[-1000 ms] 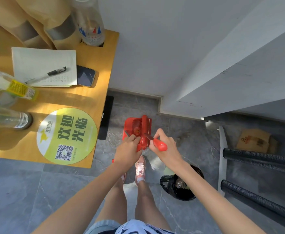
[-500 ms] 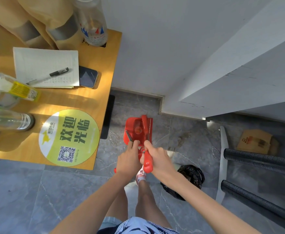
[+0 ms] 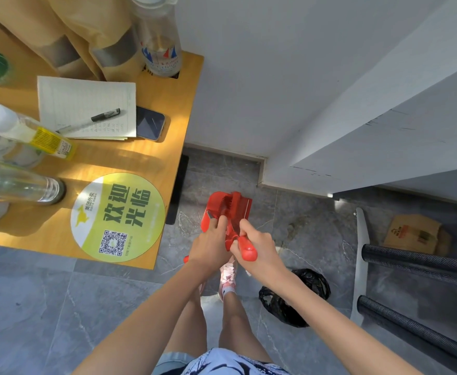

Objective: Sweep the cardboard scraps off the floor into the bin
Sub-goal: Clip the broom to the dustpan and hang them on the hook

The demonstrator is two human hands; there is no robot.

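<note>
Gripping red dustpan [image 3: 223, 209] w/ left hand [image 3: 211, 246], fingers curled over its rear edge; right hand [image 3: 260, 247] fisted round red brush handle [image 3: 246, 250], brush lying in the pan. Holding both out over grey floor [image 3: 46, 307], in front of the legs, near the wall corner. Hemmed in on the left by tabletop [image 3: 154, 163] corner w/ round green sticker [image 3: 117, 217], notebook [image 3: 86, 104] + pen [image 3: 97, 119], phone [image 3: 150, 123], clear bottles [image 3: 19, 182]. Black bin bag [image 3: 303, 296] on floor just right of the feet, under right forearm. Further right, two black padded bars [image 3: 411, 259], w/ brown cardboard box [image 3: 411, 234] on floor behind them. Can't see dustpan grip under left palm, only a red tip by the wrist. Bristles hidden by pan & fingers. Bag contents too dark to ID; pale fleck [image 3: 277, 249] on tiles beside right hand too small to tell. Bottles cut off at left edge
</note>
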